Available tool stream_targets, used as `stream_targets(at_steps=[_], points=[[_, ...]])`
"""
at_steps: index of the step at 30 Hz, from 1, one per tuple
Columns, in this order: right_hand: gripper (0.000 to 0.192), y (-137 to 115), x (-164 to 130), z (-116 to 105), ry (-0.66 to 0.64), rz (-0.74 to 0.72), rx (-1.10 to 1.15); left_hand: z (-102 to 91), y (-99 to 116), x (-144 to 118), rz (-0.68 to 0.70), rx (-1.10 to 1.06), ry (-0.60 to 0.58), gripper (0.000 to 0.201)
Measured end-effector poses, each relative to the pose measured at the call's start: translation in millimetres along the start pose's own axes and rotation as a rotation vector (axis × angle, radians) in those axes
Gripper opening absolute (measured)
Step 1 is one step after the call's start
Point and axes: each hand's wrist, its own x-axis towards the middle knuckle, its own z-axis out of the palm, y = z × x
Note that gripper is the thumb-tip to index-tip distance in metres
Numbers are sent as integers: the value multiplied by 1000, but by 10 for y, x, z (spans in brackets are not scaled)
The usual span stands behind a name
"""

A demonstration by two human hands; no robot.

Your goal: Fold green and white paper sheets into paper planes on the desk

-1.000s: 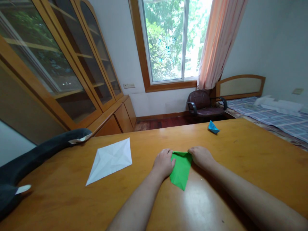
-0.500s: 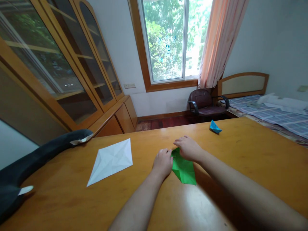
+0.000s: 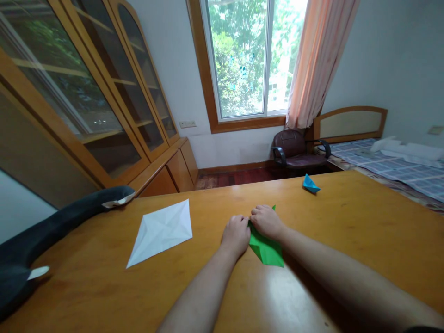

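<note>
Our left hand (image 3: 236,236) and right hand (image 3: 267,222) curl fingers (image 3: 255,213) closed on green paper (image 3: 268,253); a blue paper boat (image 3: 311,184) sits near the table's (image 3: 104,286) far edge; the cabinet (image 3: 114,97) holds shelves (image 3: 125,82).

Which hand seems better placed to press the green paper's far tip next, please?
Probably the right hand: it lies on the green paper beside that tip; the left hand is farther away.

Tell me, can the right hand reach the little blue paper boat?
Probably yes: nothing tall stands between the right hand and the blue paper boat, but the hand must first leave the green paper.
</note>
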Motion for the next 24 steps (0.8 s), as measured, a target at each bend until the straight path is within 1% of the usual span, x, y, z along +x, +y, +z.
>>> stream_targets(at_steps=[3,8,15,20,24], points=[[23,-12,-27,63,29,3,26,2,-1,0,-4,2,-5,20],[22,5,-51,115,29,-14,21,0,3,-1,-18,1,4,19],[21,5,-123,57,25,-63,0,10,5,0,-26,-20,23,19],[21,-35,-151,-5,-13,-107,-11,21,5,3,-22,-4,14,20],[20,-62,-154,-26,-38,-103,-28,18,14,-2,-24,17,16,21]])
